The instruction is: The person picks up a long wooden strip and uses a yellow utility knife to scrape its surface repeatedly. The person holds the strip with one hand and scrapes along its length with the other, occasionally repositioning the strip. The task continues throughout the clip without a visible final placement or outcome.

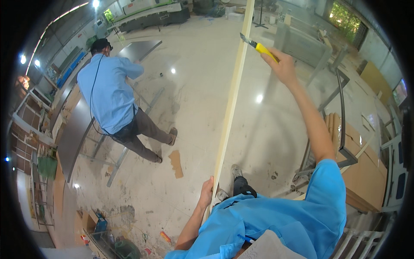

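Note:
A long, narrow, pale yellow strip runs from beside my body up past the top of the head view. Near its lower end my left hand is closed around its edge. My right hand, arm stretched far forward, grips a yellow utility knife. The knife's metal blade end points left and lies over the strip, near its far part. Whether the blade touches the strip I cannot tell.
At left a person in a blue shirt stands by a dark panel on a metal stand. Stacked brown boards and a metal frame are at right. A torn cardboard piece lies on the floor. Machinery stands far back.

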Tool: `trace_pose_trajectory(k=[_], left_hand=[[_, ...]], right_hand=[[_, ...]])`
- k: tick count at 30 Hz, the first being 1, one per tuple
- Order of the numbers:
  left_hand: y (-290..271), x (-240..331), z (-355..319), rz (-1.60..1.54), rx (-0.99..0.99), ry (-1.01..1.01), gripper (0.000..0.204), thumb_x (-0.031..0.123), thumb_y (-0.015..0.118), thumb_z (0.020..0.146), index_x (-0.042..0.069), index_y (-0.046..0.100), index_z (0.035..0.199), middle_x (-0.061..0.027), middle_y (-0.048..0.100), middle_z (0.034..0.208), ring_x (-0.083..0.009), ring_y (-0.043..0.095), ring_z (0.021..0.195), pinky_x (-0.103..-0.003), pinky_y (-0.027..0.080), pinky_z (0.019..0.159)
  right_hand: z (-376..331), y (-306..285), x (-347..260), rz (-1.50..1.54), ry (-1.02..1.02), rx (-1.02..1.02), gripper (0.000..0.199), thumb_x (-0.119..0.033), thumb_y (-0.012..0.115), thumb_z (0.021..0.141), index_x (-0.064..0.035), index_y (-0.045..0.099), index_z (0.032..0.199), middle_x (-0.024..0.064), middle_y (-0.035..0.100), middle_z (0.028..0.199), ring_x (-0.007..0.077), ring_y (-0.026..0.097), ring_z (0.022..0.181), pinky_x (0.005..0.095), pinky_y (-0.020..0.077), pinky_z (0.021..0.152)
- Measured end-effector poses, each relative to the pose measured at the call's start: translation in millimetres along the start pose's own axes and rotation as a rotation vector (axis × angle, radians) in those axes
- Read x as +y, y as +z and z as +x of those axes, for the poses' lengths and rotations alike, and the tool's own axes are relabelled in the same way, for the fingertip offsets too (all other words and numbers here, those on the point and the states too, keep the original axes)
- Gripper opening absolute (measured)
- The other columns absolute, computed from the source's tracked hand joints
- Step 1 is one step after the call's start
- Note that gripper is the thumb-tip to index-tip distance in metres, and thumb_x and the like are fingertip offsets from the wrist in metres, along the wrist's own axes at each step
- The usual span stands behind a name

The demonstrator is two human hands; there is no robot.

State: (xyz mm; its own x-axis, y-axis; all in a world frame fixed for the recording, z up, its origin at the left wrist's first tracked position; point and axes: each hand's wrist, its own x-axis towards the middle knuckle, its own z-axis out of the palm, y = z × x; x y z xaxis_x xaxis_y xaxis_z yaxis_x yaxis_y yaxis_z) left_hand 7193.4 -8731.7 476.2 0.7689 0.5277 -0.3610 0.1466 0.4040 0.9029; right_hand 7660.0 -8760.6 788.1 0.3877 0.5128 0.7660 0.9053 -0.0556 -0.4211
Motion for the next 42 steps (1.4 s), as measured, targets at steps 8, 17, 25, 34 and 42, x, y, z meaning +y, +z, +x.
trace_pose_trajectory(k=[8,17,25,34,42], left_hand=[[-10.0,-24.3,-23.5,-0.038,0.070,-0.120,0.058,0.052,0.047,0.111,0.006,0.068,0.083,0.0018,0.058,0.075,-0.0100,0.048,0.069,-0.029,0.039,0.063],[-23.7,-54.3,-69.4,-0.275,0.017,-0.291,0.052,0.049,0.050,0.111,0.003,0.071,0.099,-0.0010,0.067,0.087,-0.0115,0.056,0.077,-0.029,0.046,0.071],[-47.1,-93.8,-97.5,-0.190,0.002,-0.340,0.052,0.048,0.051,0.111,0.000,0.072,0.110,-0.0042,0.071,0.097,-0.0136,0.061,0.084,-0.031,0.050,0.078],[-65.7,-91.5,-77.7,0.133,-0.034,-0.218,0.056,0.045,0.048,0.111,-0.004,0.067,0.130,-0.0129,0.072,0.118,-0.0237,0.065,0.113,-0.035,0.047,0.104],[63.6,127.0,63.2,0.017,-0.052,0.474,0.056,0.038,0.065,0.102,-0.001,0.051,0.140,-0.0173,0.068,0.118,-0.0199,0.063,0.113,-0.035,0.047,0.100]], right_hand=[[73.9,-23.8,51.6,-0.058,0.014,0.048,0.047,-0.050,0.068,0.100,-0.0080,0.076,0.118,0.0056,0.065,0.075,0.0147,0.055,0.067,0.0304,0.0450,0.064],[149.0,-54.6,133.8,-0.098,0.078,0.070,0.052,-0.057,0.068,0.098,-0.0099,0.077,0.117,0.0007,0.058,0.066,0.0123,0.052,0.062,0.0306,0.0421,0.060],[107.7,-13.6,122.4,0.843,0.698,0.238,0.060,-0.057,0.072,0.095,0.0003,0.072,0.115,0.0029,0.067,0.075,0.0109,0.061,0.068,0.0275,0.0471,0.061],[44.5,42.1,40.7,1.215,0.703,0.087,0.057,-0.051,0.070,0.098,0.0008,0.064,0.123,0.0059,0.070,0.094,0.0118,0.062,0.077,0.0270,0.0504,0.068],[64.6,97.6,-22.5,1.341,0.620,0.001,0.042,-0.050,0.062,0.104,-0.0081,0.067,0.111,0.0028,0.068,0.077,0.0102,0.057,0.058,0.0252,0.0476,0.052]])
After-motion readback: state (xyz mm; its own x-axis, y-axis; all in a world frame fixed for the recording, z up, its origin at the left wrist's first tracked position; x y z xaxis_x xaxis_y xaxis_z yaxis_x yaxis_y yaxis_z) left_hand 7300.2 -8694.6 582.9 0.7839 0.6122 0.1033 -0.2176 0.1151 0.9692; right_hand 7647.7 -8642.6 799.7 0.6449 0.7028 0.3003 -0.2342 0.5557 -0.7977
